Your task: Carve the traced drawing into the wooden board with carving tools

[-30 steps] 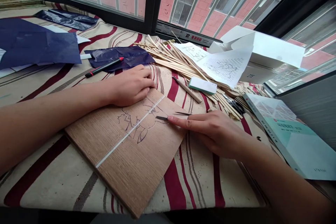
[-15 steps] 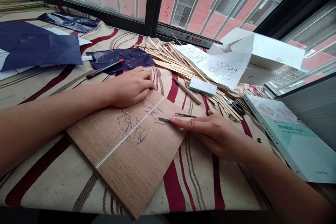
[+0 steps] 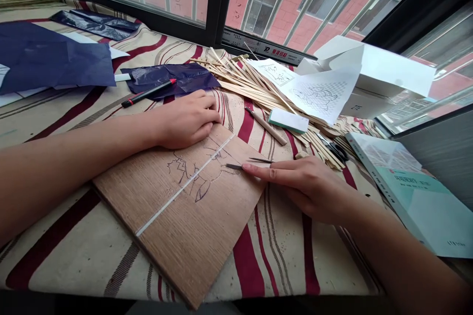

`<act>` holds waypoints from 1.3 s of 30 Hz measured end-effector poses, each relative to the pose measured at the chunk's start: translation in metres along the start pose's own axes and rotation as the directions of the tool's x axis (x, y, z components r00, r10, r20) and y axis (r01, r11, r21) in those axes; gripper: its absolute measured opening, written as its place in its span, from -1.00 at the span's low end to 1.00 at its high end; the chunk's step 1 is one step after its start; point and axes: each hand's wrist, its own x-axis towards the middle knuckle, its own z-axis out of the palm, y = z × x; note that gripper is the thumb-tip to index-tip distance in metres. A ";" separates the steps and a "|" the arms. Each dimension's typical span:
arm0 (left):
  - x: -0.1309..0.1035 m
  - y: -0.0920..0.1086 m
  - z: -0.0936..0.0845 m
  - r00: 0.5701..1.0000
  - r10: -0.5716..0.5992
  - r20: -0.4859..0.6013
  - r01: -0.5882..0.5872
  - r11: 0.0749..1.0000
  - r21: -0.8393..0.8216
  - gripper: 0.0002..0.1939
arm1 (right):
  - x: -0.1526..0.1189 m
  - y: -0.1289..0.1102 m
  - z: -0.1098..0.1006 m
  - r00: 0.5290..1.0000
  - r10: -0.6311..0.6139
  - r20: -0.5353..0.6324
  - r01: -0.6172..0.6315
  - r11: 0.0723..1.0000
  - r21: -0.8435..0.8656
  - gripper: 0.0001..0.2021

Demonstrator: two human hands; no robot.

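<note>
A brown wooden board (image 3: 192,251) lies at an angle on the striped cloth, with an ink drawing (image 3: 201,189) on its face. Across the drawing runs a thin pale strip (image 3: 173,198). My left hand (image 3: 186,120) rests on the board's far left edge, fingers curled over it. In my right hand (image 3: 303,184) is a carving blade (image 3: 233,166), flat against the board, my index finger stretched along its top; its handle is hidden in my palm. Just beyond, a dark pointed tool (image 3: 260,160) is partly covered by that hand.
Beyond the board lie a wooden-handled tool (image 3: 266,127), a white-green block (image 3: 288,121), thin wood strips (image 3: 236,78), scissors (image 3: 336,150) and printed drawings (image 3: 314,96). A marker (image 3: 150,92) sits on dark blue carbon paper (image 3: 185,78). At right are a book (image 3: 410,197) and white box (image 3: 395,69).
The whole view has shifted slightly. Both hands, the blade and the board keep nearly the same places relative to each other.
</note>
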 end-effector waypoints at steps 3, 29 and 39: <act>0.001 0.000 0.001 1.000 0.010 -0.001 -0.010 1.000 0.012 -0.54 | 0.002 -0.004 0.002 1.000 0.006 -0.022 -0.006 1.000 0.005 -0.33; -0.002 0.000 -0.001 1.000 0.012 -0.009 -0.012 1.000 -0.009 -0.52 | 0.000 -0.004 0.001 1.000 0.013 -0.014 -0.014 0.997 -0.074 -0.29; -0.001 0.001 -0.001 1.000 0.022 -0.004 -0.022 1.000 0.016 -0.53 | 0.001 -0.004 0.000 1.000 0.023 0.001 -0.023 0.993 -0.119 -0.26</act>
